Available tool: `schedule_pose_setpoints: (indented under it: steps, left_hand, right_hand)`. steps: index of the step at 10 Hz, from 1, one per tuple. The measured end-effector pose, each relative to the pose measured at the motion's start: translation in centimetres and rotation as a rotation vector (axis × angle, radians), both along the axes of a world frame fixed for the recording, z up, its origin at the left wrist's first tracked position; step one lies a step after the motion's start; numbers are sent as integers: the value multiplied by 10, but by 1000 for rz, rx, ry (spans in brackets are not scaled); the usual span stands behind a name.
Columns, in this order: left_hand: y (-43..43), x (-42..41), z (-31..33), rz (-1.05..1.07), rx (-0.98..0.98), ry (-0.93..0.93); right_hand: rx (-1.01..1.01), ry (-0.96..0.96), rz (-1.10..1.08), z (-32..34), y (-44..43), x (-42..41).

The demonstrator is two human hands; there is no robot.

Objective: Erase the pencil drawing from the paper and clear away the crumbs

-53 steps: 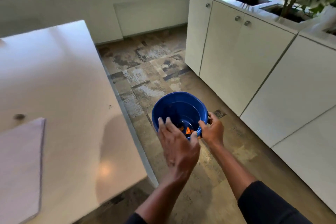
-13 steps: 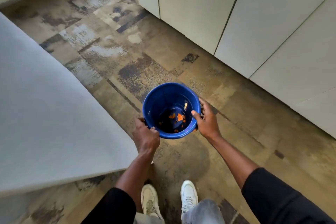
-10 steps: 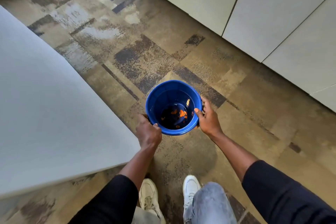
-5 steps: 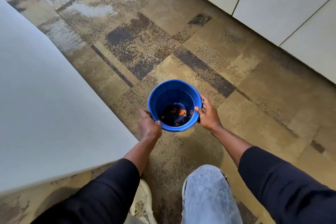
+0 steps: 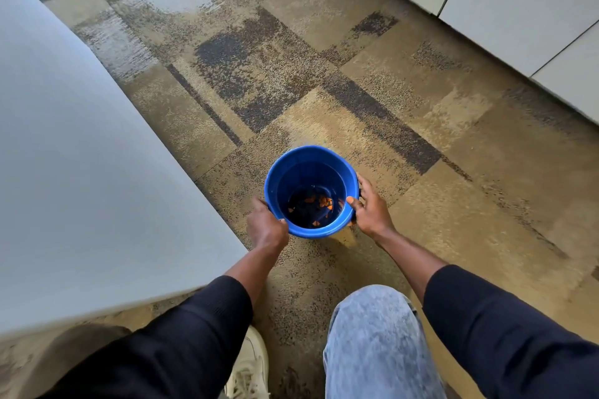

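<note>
Blue bucket held low over the carpet, just in front of the person's bent knee; whether its base touches the floor cannot be told. Small orange scraps lie scattered on its dark bottom, and whether any eraser crumbs lie among them is too small to tell. The paper with the pencil drawing is not in view. The left hand grips the near-left rim, fingers curled round its edge. The right hand holds the opposite side, thumb hooked over the rim and fingers spread down the outer wall. The corner of a pale table fills the left of the view, well apart from the bucket; white cabinets run along the upper right, and a pale shoe shows at the bottom edge. The step in hand appears to be setting the bucket on the floor, late in the task. To do it well, keep the rim level so the scraps stay in the bottom, bring the base flat onto the carpet, not edge-first, and let go with both hands together only once it stands steady, clear of the table leg and the feet.
</note>
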State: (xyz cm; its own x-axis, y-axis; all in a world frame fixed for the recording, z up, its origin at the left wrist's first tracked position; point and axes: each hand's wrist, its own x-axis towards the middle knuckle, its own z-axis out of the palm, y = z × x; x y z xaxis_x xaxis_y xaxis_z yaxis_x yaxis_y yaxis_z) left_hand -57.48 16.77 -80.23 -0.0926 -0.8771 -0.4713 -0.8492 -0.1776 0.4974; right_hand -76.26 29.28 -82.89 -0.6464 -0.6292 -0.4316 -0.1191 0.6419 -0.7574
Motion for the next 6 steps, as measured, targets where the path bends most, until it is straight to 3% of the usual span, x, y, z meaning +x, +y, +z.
schedule_pose_setpoints:
  steps: [2,4,5,6]
  left_hand:
    - [-4,2,-8,-28,21,-33]
    - [2,2,0,-158,191,-148]
    - [9,7,13,-148,224,-238]
    - [19,4,45,-306,248,-249]
  right_hand:
    - [45,12,43,0,-5,1]
    - [189,79,230,17,2,-1]
    - [282,152,230,39,15,1]
    - [306,212,181,75,25,3]
